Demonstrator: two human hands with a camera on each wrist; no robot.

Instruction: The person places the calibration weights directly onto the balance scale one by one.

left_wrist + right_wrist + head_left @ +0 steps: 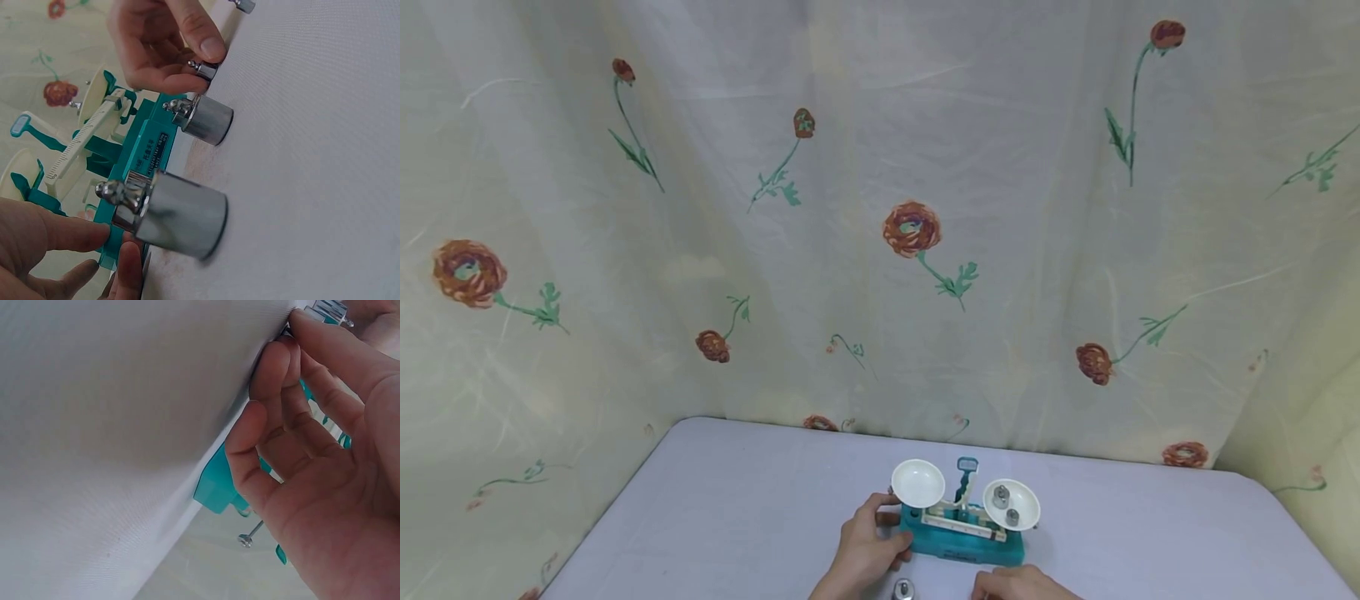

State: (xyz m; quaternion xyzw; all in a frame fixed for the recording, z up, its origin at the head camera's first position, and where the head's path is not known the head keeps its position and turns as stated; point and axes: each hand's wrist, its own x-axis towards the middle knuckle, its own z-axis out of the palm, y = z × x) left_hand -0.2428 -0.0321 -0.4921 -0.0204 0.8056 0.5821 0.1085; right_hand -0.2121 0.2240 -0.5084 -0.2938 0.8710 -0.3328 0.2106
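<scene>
A teal balance scale [962, 546] with two white pans stands on the table. My left hand [867, 542] grips its left end, thumb at the front and fingers round the side. Two metal weights [1002, 497] sit in the right pan [1030, 518], which hangs lower than the bare left pan [918, 483]. In front of the base my right hand [162, 47] pinches a small metal weight [205, 70] between thumb and fingers, close to the tabletop. Larger cylindrical weights, a big one [181, 215] and a medium one [209, 119], stand between the hands.
Another small weight [245, 5] lies beyond my right hand in the left wrist view. The pale tablecloth [737, 508] covers the table, and a flower-patterned curtain [1022, 250] hangs behind its far edge.
</scene>
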